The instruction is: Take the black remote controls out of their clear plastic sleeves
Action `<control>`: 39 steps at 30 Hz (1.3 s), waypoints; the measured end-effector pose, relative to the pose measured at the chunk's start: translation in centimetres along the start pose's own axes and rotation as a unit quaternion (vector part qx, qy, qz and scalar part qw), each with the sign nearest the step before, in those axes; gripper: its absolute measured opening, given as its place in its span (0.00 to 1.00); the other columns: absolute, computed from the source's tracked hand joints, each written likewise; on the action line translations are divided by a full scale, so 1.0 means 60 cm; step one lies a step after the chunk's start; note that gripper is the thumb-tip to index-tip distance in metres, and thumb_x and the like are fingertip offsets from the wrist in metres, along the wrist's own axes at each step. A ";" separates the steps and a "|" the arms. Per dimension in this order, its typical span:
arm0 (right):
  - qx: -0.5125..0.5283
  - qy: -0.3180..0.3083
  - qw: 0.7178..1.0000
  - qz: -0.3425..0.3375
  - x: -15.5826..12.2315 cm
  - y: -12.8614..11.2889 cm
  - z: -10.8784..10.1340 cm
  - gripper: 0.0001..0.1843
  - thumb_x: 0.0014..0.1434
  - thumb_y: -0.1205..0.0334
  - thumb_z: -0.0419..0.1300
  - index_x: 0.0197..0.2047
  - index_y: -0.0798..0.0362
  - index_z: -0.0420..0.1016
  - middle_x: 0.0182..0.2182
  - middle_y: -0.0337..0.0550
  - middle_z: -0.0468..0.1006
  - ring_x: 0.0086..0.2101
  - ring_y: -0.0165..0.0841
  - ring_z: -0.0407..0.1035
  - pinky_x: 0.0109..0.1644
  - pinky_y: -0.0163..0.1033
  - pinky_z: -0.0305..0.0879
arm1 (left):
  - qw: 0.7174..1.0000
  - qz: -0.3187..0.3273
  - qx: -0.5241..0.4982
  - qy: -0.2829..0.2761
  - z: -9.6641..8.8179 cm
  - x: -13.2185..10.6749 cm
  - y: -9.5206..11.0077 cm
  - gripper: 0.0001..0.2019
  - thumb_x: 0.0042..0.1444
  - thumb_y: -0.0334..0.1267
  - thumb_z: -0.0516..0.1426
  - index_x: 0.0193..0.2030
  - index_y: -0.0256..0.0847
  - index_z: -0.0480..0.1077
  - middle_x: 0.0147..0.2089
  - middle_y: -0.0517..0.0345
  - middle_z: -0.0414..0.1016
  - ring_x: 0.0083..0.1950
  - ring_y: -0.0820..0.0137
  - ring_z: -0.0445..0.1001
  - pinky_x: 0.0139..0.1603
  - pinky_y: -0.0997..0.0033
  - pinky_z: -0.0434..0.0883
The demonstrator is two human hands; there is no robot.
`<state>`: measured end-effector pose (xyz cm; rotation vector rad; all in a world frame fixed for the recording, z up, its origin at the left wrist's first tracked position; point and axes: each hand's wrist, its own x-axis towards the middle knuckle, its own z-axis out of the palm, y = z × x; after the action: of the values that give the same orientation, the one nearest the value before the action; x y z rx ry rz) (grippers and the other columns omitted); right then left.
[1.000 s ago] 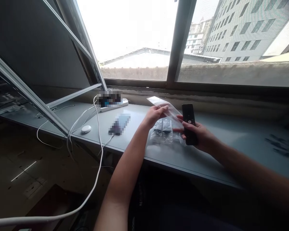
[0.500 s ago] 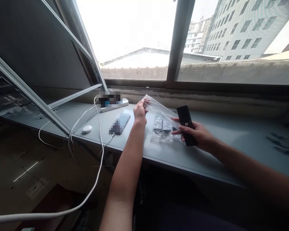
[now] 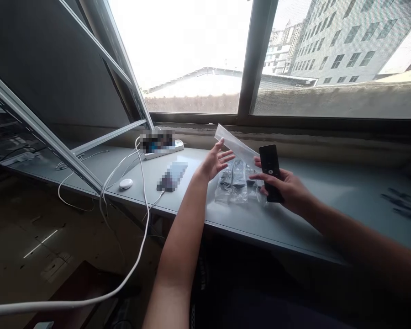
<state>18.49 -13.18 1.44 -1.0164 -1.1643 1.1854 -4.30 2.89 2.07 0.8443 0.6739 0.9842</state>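
Note:
My right hand (image 3: 287, 187) is closed round a slim black remote control (image 3: 270, 164) with a pale round button, tilted upright above the table. Behind the remote, fingers of the same hand are at the right side of a clear plastic bag (image 3: 238, 145). Its upper flap rises stiffly toward the window. Low in the bag, on the table, lie grey-black wrapped pieces (image 3: 239, 176); their kind cannot be made out. My left hand (image 3: 214, 162) is open, fingers spread, at the bag's left side, the thumb close to or touching the flap's edge.
A phone (image 3: 173, 176), partly blurred out, lies on the table left of my left arm with a cable plugged in. Further left are a round white disc (image 3: 125, 184), a power strip (image 3: 164, 153) and looping white cables (image 3: 144, 201). A metal frame (image 3: 44, 132) leans at the left.
My left fingers have let go of the bag's upper edge and spread apart, shifting slightly right. The flap now stands up further right. The remote has moved a little right and up.

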 end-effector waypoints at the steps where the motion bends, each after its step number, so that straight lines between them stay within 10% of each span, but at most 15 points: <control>1: -0.006 -0.009 1.000 0.001 -0.001 0.000 0.000 0.28 0.58 0.48 0.87 0.58 0.46 0.92 0.64 0.54 0.87 0.27 0.31 0.73 0.28 0.43 0.73 | 1.000 -0.010 0.011 -0.023 0.005 -0.002 -0.003 0.41 0.64 0.61 0.74 0.79 0.48 0.74 0.69 0.36 0.83 0.63 0.49 0.87 0.33 0.71 0.80; 6: -0.048 -0.063 0.997 0.021 -0.008 0.001 -0.003 0.29 0.62 0.41 0.83 0.60 0.48 0.91 0.56 0.57 0.90 0.25 0.32 0.73 0.29 0.44 0.74 | 0.997 0.011 0.033 -0.064 0.033 -0.008 -0.020 0.31 0.64 0.58 0.75 0.69 0.49 0.81 0.66 0.40 0.83 0.61 0.53 0.86 0.44 0.68 0.84; 13: -0.041 -0.063 0.996 0.039 -0.006 0.005 -0.003 0.25 0.62 0.43 0.84 0.53 0.50 0.92 0.61 0.59 0.90 0.24 0.31 0.73 0.28 0.43 0.74 | 0.997 0.067 -0.015 0.027 0.034 0.006 -0.026 0.20 0.69 0.47 0.68 0.63 0.43 0.79 0.61 0.44 0.86 0.62 0.55 0.87 0.51 0.66 0.81; 19: 0.045 0.004 0.998 0.040 0.003 0.001 -0.004 0.33 0.62 0.51 0.83 0.69 0.39 0.87 0.73 0.53 0.81 0.49 0.52 0.88 0.23 0.38 0.71 | 0.995 0.085 -0.040 0.019 0.034 -0.002 -0.019 0.20 0.76 0.49 0.61 0.67 0.44 0.76 0.61 0.45 0.89 0.64 0.54 0.87 0.55 0.62 0.82; 27: 0.035 -0.067 0.992 0.100 -0.001 0.004 -0.010 0.41 0.65 0.43 0.81 0.74 0.52 0.83 0.42 0.57 0.93 0.22 0.34 0.73 0.27 0.42 0.72 | 0.992 0.122 0.002 -0.029 0.057 -0.006 -0.030 0.24 0.77 0.52 0.63 0.72 0.46 0.75 0.67 0.45 0.87 0.69 0.52 0.85 0.55 0.61 0.81; 33: 0.033 -0.056 0.994 0.090 0.000 0.005 -0.012 0.38 0.65 0.44 0.81 0.72 0.52 0.85 0.46 0.59 0.94 0.24 0.34 0.73 0.27 0.41 0.71 | 0.986 0.128 0.004 0.104 0.020 0.024 -0.029 0.24 0.69 0.56 0.71 0.61 0.43 0.79 0.53 0.47 0.88 0.50 0.63 0.87 0.32 0.74 0.67; 39: 0.028 -0.052 0.995 0.077 -0.001 0.003 -0.005 0.27 0.66 0.46 0.80 0.63 0.50 0.91 0.63 0.62 0.89 0.35 0.43 0.85 0.27 0.41 0.71 | 0.978 0.093 0.060 0.176 0.000 0.033 -0.027 0.17 0.62 0.37 0.72 0.56 0.44 0.77 0.48 0.54 0.86 0.43 0.70 0.85 0.38 0.74 0.68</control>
<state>18.76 -13.21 1.21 -1.0263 -1.1426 1.3984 -2.80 4.21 0.44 0.8575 0.9779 1.2890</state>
